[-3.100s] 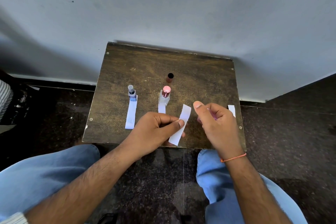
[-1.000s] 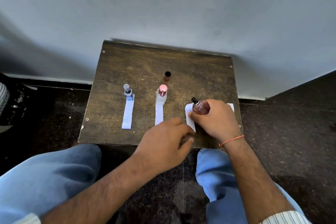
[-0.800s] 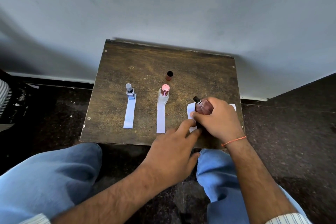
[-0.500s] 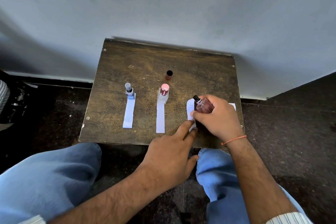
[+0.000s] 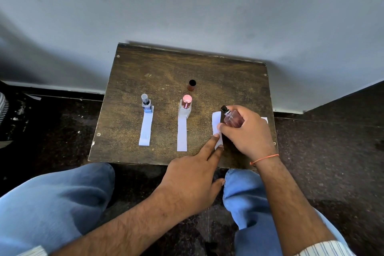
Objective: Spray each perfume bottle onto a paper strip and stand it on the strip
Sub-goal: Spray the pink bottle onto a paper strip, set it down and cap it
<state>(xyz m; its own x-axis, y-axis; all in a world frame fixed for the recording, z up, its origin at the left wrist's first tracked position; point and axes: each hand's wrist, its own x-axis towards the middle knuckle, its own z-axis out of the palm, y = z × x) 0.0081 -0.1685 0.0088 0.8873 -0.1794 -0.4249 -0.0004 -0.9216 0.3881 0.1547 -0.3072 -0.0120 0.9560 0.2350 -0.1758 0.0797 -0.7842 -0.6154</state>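
- Head view: the right hand (image 5: 248,131) gripped a small pink-tinted glass perfume bottle (image 5: 232,119), its fingers (image 5: 225,129) curled round the body. The bottle had a black spray nozzle (image 5: 224,108) with no cap on it.
- The bottle was tilted, its long axis leaning up and to the left, the nozzle pointing toward the far left over the upper end of the third paper strip (image 5: 216,129).
- That strip was white and lay lengthwise, near to far, on the right part of the brown wooden desk (image 5: 166,64); its near end was pinned under two straight fingers (image 5: 209,144) of the left hand (image 5: 191,181), which lay flat and relaxed and held nothing.
- Three perfume bottles showed in all: the held one, a grey-capped bottle (image 5: 146,104) with bluish glass, and a pink-capped bottle (image 5: 186,106) with clear glass.
- The two capped bottles stood upright, each on the far end of its own strip: the left strip (image 5: 146,131) and the middle strip (image 5: 182,135), both running near to far.
- A fourth piece of white paper (image 5: 265,119) peeked out beyond the right hand, mostly hidden.
- One dark reddish-brown cap (image 5: 191,85) stood alone behind the pink-capped bottle, open end up.
- An orange thread (image 5: 264,159) circled the right wrist.
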